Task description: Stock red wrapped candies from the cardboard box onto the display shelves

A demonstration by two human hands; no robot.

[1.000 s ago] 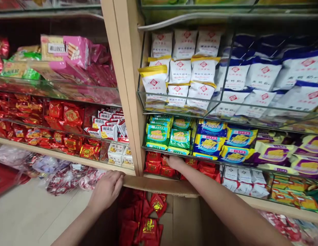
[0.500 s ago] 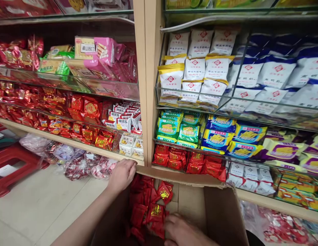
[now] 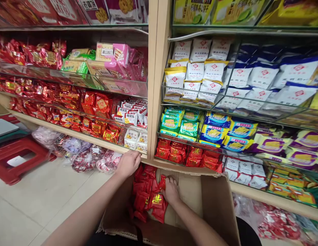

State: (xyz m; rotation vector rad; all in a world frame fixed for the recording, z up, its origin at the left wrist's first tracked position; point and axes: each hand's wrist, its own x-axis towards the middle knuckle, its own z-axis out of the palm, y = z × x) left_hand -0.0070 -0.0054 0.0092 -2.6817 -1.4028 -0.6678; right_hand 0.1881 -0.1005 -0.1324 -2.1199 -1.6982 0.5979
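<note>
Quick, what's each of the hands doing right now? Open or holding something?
Left hand: closed, gripping the far rim of the cardboard box.
Right hand: inside the box, fingers curled around red packets.

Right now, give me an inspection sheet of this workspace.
Surface: wooden shelf unit with glass shelves, stocked with snack packets.
Job's things: open box against the shelf edge; red packets inside it; similar red shelf packets just above.
Clutter: bagged sweets on the floor under the shelves.
Hands: left hand grips the box rim; right hand in the box on the red packets, grip unclear.
Cables: nothing seen.
Surroundings: tiled floor; red stool at left.
</note>
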